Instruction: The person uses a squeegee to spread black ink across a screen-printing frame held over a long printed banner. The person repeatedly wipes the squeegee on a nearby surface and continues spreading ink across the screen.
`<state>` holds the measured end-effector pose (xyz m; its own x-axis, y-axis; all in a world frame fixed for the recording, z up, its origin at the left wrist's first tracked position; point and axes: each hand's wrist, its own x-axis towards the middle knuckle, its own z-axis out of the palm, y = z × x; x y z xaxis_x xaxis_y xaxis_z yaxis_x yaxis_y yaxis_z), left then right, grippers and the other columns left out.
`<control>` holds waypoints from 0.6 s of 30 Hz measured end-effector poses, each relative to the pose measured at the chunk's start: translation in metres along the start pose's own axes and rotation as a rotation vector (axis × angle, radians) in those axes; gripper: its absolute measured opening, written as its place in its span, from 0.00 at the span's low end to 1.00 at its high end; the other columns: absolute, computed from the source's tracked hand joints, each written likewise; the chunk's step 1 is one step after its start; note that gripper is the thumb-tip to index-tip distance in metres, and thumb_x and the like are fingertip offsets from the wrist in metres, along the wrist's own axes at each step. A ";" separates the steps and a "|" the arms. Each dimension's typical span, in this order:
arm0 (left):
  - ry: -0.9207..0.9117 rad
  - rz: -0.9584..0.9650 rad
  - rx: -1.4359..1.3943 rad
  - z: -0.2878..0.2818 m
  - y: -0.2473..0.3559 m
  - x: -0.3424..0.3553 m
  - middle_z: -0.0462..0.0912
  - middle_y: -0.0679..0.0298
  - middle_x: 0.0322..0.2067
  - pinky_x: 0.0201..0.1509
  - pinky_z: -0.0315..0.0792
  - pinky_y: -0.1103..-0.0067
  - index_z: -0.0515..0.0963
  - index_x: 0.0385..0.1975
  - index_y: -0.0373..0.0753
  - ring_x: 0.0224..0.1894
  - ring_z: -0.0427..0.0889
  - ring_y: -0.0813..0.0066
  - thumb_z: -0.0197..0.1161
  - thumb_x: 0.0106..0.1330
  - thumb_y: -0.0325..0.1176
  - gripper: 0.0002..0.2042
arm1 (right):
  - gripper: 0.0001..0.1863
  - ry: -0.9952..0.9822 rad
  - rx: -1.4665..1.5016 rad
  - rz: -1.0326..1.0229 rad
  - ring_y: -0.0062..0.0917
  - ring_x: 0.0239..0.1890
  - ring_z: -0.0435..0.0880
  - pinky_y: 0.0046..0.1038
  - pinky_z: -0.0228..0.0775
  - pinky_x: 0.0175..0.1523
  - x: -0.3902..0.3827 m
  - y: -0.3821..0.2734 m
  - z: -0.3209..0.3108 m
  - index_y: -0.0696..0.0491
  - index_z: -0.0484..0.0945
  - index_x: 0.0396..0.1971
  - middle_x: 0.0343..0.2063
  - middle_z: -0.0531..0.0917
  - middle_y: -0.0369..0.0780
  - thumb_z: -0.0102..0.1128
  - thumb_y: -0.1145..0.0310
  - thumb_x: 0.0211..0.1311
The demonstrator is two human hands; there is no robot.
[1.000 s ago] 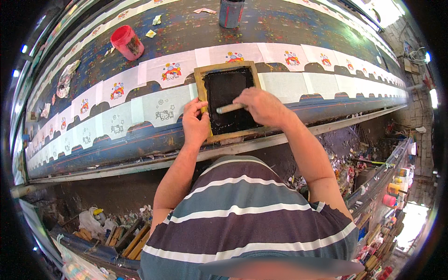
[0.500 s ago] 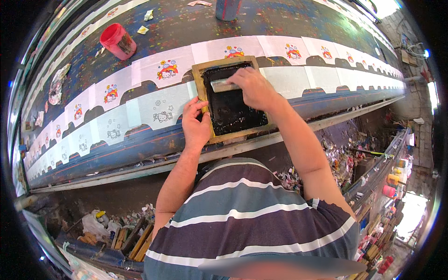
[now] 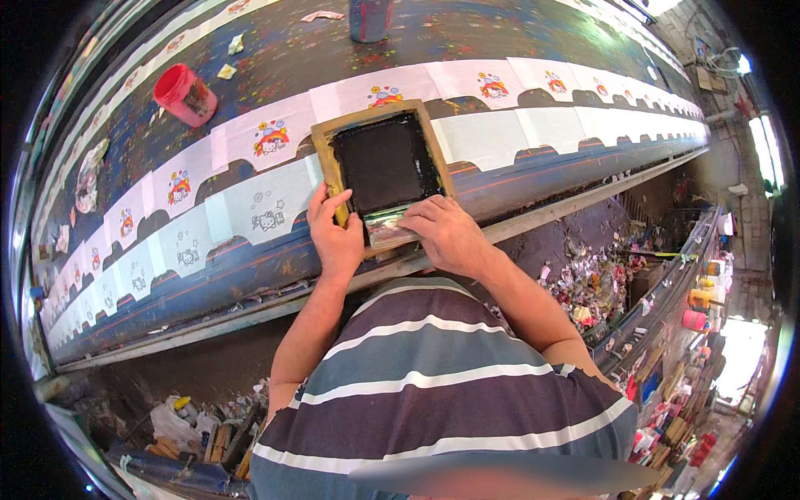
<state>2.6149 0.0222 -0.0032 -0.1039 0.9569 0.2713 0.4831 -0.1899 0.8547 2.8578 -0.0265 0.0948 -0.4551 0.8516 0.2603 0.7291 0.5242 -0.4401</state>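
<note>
A wooden screen-printing frame (image 3: 323, 146) lies over the near row of pale cut pieces, its mesh (image 3: 379, 162) coated with black ink. My left hand (image 3: 337, 237) grips the frame's left edge near its lower corner. At the frame's near end, my right hand (image 3: 450, 236) is closed on a flat squeegee (image 3: 386, 225), whose blade spans much of the ink bed. Left of the frame lies a piece with black outline figures (image 3: 268, 218). To the right, a piece (image 3: 477, 140) is blank. What lies under the frame is hidden.
Behind runs a row of pieces with coloured rainbow prints (image 3: 271, 140). A red ink-stained pot (image 3: 185, 96) and a dark blue container (image 3: 369, 21) stand on the long table (image 3: 283, 50). A rail (image 3: 208, 321) edges the table; scraps (image 3: 583, 279) litter the floor.
My right hand has drawn the squeegee across the mesh from the far part to the near end. My left hand keeps its hold on the frame. The whole view has shifted slightly.
</note>
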 end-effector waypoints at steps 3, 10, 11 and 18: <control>0.029 -0.012 -0.016 0.001 0.011 0.002 0.79 0.43 0.75 0.84 0.68 0.59 0.91 0.51 0.38 0.78 0.77 0.44 0.69 0.59 0.13 0.21 | 0.21 0.165 0.115 -0.021 0.42 0.56 0.87 0.44 0.79 0.63 -0.010 0.011 0.000 0.52 0.90 0.51 0.50 0.90 0.40 0.76 0.78 0.55; 0.075 0.056 -0.073 0.054 0.054 -0.011 0.79 0.43 0.76 0.84 0.68 0.59 0.89 0.49 0.38 0.79 0.76 0.45 0.67 0.61 0.12 0.19 | 0.21 0.290 0.181 0.006 0.44 0.56 0.89 0.44 0.81 0.63 -0.057 0.061 -0.029 0.53 0.91 0.51 0.52 0.90 0.41 0.78 0.80 0.56; 0.074 0.066 -0.078 0.069 0.062 -0.012 0.79 0.42 0.76 0.83 0.68 0.59 0.89 0.49 0.38 0.79 0.76 0.44 0.67 0.61 0.12 0.19 | 0.21 0.300 0.180 0.009 0.44 0.56 0.89 0.45 0.81 0.63 -0.064 0.072 -0.037 0.53 0.91 0.51 0.52 0.90 0.42 0.78 0.80 0.56; 0.090 0.119 -0.123 0.175 0.101 -0.020 0.79 0.39 0.75 0.84 0.67 0.59 0.91 0.48 0.38 0.77 0.78 0.42 0.67 0.58 0.12 0.19 | 0.19 0.309 0.182 0.070 0.46 0.56 0.90 0.46 0.82 0.65 -0.117 0.145 -0.090 0.55 0.91 0.49 0.51 0.90 0.45 0.76 0.82 0.57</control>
<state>2.8177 0.0219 0.0006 -0.1326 0.9036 0.4074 0.3877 -0.3310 0.8603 3.0629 -0.0489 0.0780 -0.2114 0.8628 0.4592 0.6372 0.4779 -0.6046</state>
